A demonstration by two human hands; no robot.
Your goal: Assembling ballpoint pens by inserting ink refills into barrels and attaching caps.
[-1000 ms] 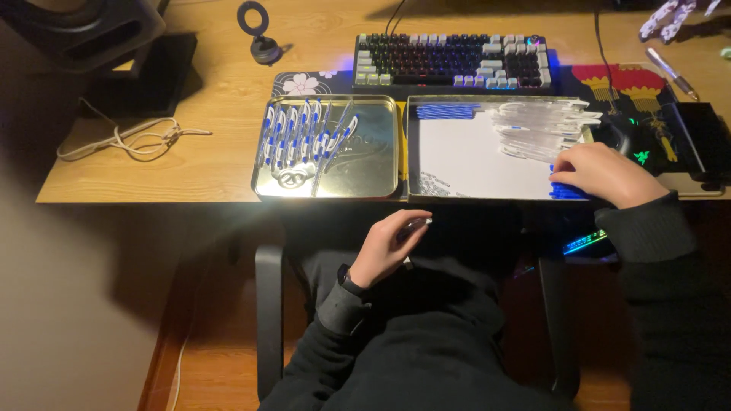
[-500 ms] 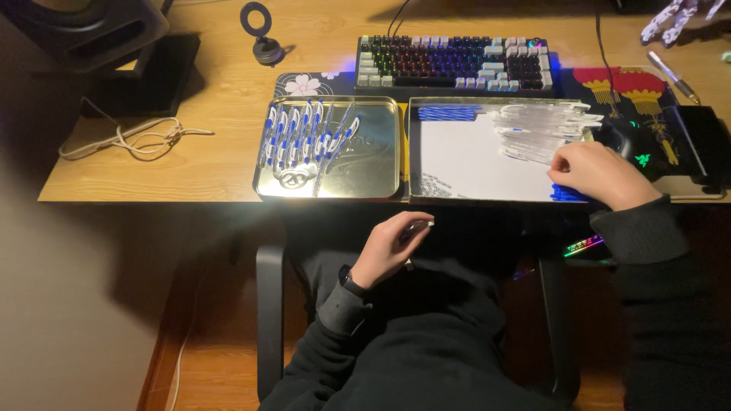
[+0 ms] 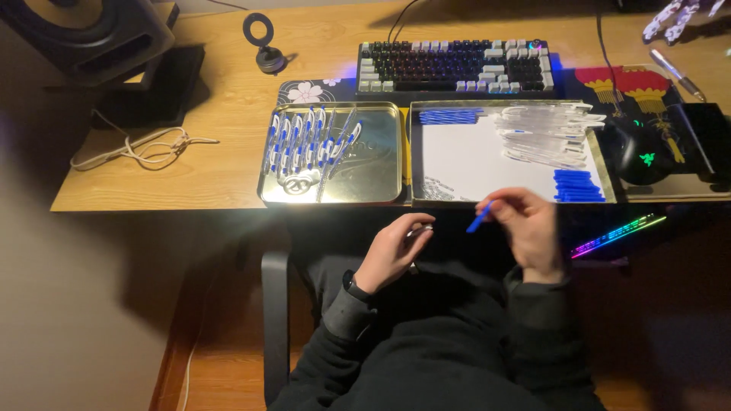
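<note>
The wooden desk (image 3: 228,164) spans the top of the view, and everything else is placed against it. At its back edge sits a keyboard (image 3: 455,67); at its back left corner, a dark speaker (image 3: 84,34). Along its front edge lie two shallow metal trays. The left tray (image 3: 381,164) holds a row of assembled blue-and-clear pens (image 3: 308,141). The right tray (image 3: 426,164) carries a heap of clear pen barrels (image 3: 548,129) towards its back right, a row of blue pieces (image 3: 449,116) at its back left, and a stack of small blue caps (image 3: 579,186) in its front right corner.

Below the desk's front edge, over the lap, the two hands are near each other. The right hand (image 3: 525,228), which a moment ago rested at the right tray's front right corner by the blue caps, has come back off the desk and now pinches a small blue part (image 3: 480,218) between its fingertips. The left hand (image 3: 392,251) has stayed where it was, curled closed around a slim pen-like piece (image 3: 420,231); the light is dim, so exactly what it is I cannot tell. So a blue piece has left the tray and now sits just beside the piece in the left hand, the two not yet touching.
</note>
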